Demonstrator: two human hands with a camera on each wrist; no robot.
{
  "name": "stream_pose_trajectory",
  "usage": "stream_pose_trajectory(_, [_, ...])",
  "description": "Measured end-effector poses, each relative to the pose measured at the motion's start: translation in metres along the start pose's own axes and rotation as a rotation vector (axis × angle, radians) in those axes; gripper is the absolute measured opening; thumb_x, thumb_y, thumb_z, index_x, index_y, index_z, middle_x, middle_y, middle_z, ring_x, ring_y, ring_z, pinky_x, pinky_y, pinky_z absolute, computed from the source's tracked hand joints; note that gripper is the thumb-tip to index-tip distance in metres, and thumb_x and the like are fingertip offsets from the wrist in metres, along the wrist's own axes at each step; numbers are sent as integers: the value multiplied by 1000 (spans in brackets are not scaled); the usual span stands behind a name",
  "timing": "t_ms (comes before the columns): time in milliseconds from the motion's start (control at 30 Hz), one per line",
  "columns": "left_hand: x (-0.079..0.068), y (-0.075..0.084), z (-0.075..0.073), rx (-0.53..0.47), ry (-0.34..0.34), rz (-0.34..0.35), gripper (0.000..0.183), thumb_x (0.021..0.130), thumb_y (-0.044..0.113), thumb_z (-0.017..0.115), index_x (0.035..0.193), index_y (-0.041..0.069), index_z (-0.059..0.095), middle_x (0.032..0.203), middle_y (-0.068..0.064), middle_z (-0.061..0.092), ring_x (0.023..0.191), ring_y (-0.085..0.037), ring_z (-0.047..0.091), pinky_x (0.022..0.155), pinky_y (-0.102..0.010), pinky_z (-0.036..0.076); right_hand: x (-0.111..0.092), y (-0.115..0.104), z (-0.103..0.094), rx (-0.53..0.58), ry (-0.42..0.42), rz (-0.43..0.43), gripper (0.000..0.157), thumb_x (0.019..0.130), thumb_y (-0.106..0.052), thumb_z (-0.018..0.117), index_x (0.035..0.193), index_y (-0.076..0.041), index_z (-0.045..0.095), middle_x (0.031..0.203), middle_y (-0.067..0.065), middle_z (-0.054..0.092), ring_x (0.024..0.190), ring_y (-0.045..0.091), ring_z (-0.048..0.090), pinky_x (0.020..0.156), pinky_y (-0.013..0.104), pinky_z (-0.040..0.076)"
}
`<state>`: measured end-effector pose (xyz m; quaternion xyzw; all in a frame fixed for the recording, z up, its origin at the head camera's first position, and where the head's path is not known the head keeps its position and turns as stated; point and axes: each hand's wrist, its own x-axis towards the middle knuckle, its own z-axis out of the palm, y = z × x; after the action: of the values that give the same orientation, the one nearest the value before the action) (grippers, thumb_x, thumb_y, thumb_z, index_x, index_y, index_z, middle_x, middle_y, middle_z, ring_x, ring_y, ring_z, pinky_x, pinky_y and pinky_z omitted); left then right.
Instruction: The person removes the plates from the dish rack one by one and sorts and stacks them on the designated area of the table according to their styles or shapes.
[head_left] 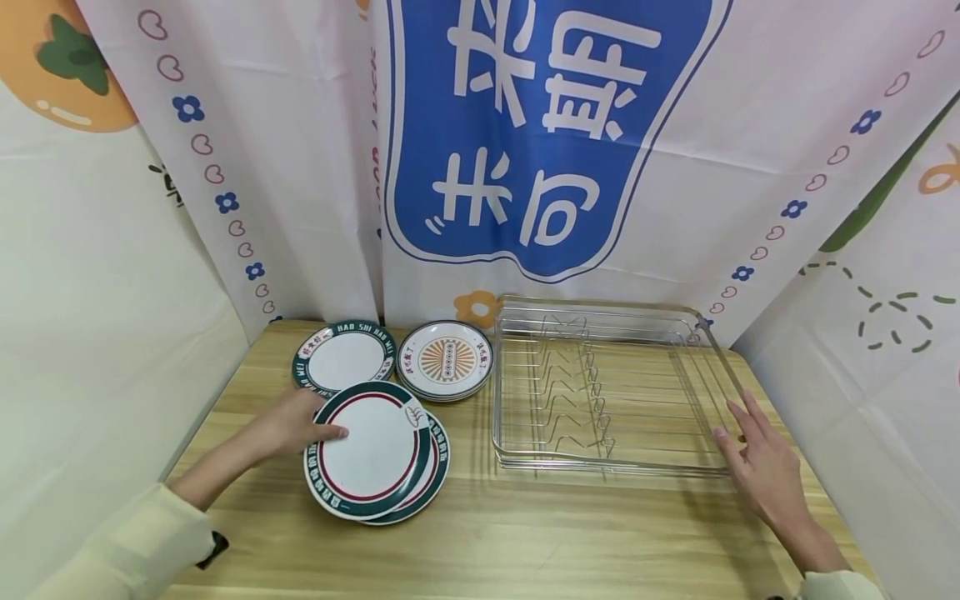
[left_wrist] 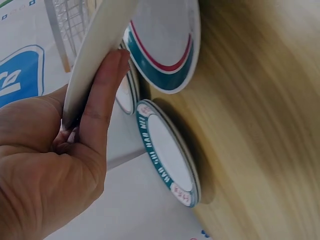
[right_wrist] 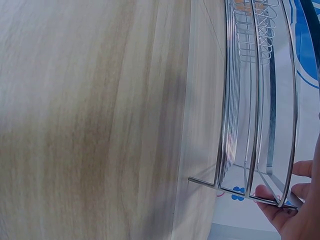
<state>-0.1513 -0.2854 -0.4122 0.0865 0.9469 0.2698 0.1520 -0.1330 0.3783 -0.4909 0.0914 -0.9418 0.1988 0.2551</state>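
Note:
My left hand (head_left: 281, 427) grips a white plate (head_left: 371, 442) with a dark green rim and a red ring, thumb on top and fingers beneath. In the left wrist view this plate (left_wrist: 90, 65) is seen edge-on, raised off a matching plate (left_wrist: 170, 62) that lies on the table. From the head view the held plate covers most of that lower plate (head_left: 437, 479). Over at the wire dish rack (head_left: 720, 356), my right hand (head_left: 771, 467) holds the right side rail near the front corner. Thumb and fingers lie on either side of that rail in the right wrist view.
Behind the held plate sits a stack of green-rimmed plates (head_left: 347, 360). Beside it stands a stack of white plates (head_left: 447, 360) with an orange sunburst. The rack has a row of wire dividers (head_left: 596, 392). Printed curtains (head_left: 300, 167) enclose the wooden table (head_left: 525, 542).

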Motion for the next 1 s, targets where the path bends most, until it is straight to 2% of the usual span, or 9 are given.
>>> stream_pose_trajectory(167, [3,-10,10,-6,7,11,26,93,22,83,103,1,72,74,2,70,66,-13,63,63,-32,51,0,-1,-1,1,-2,-2,48,103,-21,61,140,9,58,155,33,46,79,46,72,57,56,50])
stream_pose_trajectory(333, [4,-20,22,-17,-14,-36,28,92,23,84,105,1,72,66,1,67,53,-14,65,53,-32,55,0,-1,0,-6,5,-8,48,102,-21,61,140,8,58,154,33,47,78,46,72,58,58,50])
stream_pose_trajectory(467, [3,-24,29,8,-14,-75,25,92,24,84,90,4,70,59,-1,64,44,-15,62,45,-28,50,0,-1,0,-6,10,-11,48,102,-20,61,139,8,59,154,34,48,77,45,72,58,57,51])
stream_pose_trajectory(600, [5,-22,32,47,2,-79,29,91,27,86,81,7,67,57,-1,62,43,-13,60,45,-25,46,1,1,1,-3,13,-10,47,102,-20,62,140,8,59,154,33,47,77,45,72,57,56,51])
stream_pose_trajectory(800, [8,-22,40,69,6,-116,38,89,31,87,73,9,61,57,-3,59,45,-14,59,47,-26,47,1,1,0,-7,10,-14,48,102,-20,62,141,8,58,155,33,46,76,44,72,57,55,52])
stream_pose_trajectory(1000, [7,-24,49,66,-3,-128,40,90,34,86,70,10,61,55,-3,60,44,-14,60,47,-23,43,0,0,0,-4,10,-8,47,103,-21,62,141,7,59,156,32,46,73,43,71,56,52,51])
